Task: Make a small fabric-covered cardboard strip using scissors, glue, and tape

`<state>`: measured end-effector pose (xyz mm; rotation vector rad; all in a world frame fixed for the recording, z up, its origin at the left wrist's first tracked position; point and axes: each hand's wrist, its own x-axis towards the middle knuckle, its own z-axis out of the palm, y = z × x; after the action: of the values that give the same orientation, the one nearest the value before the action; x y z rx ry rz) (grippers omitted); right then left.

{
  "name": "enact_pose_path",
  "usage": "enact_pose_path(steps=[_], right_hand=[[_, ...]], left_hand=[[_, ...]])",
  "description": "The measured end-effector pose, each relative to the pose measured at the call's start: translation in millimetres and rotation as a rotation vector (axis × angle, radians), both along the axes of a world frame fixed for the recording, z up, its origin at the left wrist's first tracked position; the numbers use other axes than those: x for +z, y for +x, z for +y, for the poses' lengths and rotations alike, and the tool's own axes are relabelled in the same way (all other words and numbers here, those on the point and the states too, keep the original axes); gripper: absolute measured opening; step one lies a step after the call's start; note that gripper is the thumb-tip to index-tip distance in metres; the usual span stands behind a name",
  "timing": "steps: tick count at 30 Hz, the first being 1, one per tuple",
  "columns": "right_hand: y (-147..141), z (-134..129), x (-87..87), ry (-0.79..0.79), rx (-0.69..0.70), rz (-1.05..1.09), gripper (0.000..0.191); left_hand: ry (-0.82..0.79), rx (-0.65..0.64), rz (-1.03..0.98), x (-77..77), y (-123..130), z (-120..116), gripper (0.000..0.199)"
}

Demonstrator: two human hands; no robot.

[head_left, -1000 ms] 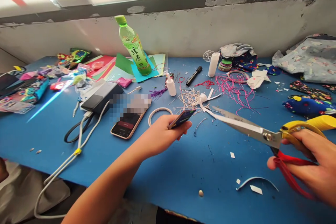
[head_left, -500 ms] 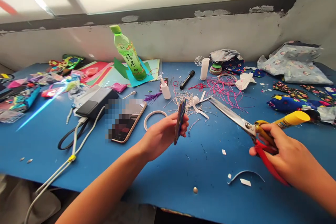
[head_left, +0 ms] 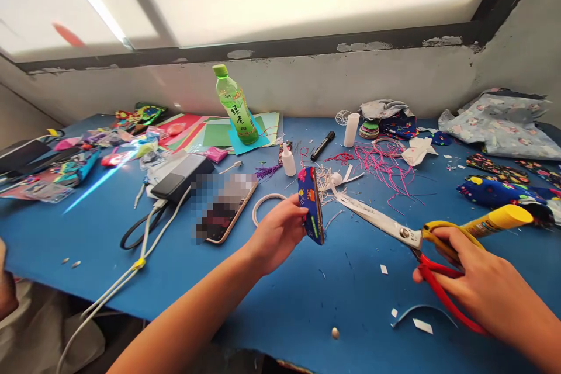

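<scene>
Between the thumb and fingers of my left hand [head_left: 280, 234] is a flat strip of blue patterned fabric [head_left: 311, 204], held upright above the table. My right hand [head_left: 477, 274] grips a pair of scissors [head_left: 401, 232] by its yellow and red handles. The blades look closed together and point left toward the fabric, apart from it. Just behind the right hand lies a yellow glue stick [head_left: 499, 220]. A white ring [head_left: 265, 205] rests beside my left hand, partly covered by it. White strings [head_left: 326, 181] lie behind the fabric.
A phone [head_left: 230, 210], a black power bank [head_left: 182, 177] and white cables [head_left: 142, 245] lie left. Farther back stand a green tea bottle [head_left: 239, 111], a small white squeeze bottle [head_left: 288, 160] and a white cylinder [head_left: 351, 130]. Pink cords [head_left: 381, 163] and fabric pieces [head_left: 495, 193] lie right.
My left hand has turned the fabric from nearly edge-on so its patterned face shows. The scissors are still in my right hand, their blades tilted slightly differently. The whole view has shifted.
</scene>
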<state>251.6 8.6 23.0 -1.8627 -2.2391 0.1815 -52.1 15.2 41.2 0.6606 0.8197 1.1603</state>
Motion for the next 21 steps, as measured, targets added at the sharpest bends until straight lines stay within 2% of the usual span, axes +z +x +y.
enact_pose_path(steps=[4,8,10,13,17,21], right_hand=[[0.7,-0.7,-0.6,-0.001,0.004,-0.015,0.055],[0.9,-0.3,-0.5,-0.003,0.016,-0.008,0.051],[0.4,-0.2,0.3,0.005,-0.009,0.010,0.051],[0.3,-0.6,1.7,-0.005,-0.037,0.045,0.048],[1.5,-2.8,2.2,-0.033,-0.002,0.108,0.039],[0.1,-5.7,1.9,-0.012,0.020,0.106,0.038]], left_hand=[[0.197,0.069,0.096,-6.3,0.0,-0.6,0.014],[0.477,0.198,0.416,-12.2,-1.9,-4.1,0.018],[0.529,0.243,0.500,-13.1,-1.8,-7.1,0.016],[0.451,0.222,0.507,-13.2,-0.7,-12.2,0.006],[0.339,0.158,0.416,-15.4,0.8,-16.5,0.027],[0.276,0.175,0.292,-15.7,5.2,-15.3,0.020]])
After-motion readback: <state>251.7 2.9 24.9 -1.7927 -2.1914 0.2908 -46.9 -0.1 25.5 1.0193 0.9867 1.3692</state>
